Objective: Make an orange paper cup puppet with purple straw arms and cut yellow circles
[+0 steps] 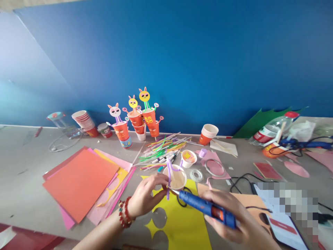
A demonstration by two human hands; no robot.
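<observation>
At the near middle of the table, my left hand [151, 192] is closed in a pinch on a purple pipe cleaner [169, 170] at the left rim of a white-lined paper cup [178, 178]. More purple pipe cleaner sticks out over the cup's far rim. My right hand [229, 215] wraps round a blue hot glue gun [199, 203], whose metal nozzle points left and meets the pipe cleaner close to my left fingertips. Whether the nozzle touches the cup wall is hard to tell. Yellow paper [184, 225] with round cut-outs lies under both hands.
Finished bunny cups [121, 132] stand by the blue wall. Loose pipe cleaners [162, 149], a small tub [189, 159] and a tape roll [196, 175] lie beyond my hands. Coloured sheets [82, 184] are at left; a phone [283, 225], black cable [239, 180] and plastic bottle [273, 128] at right.
</observation>
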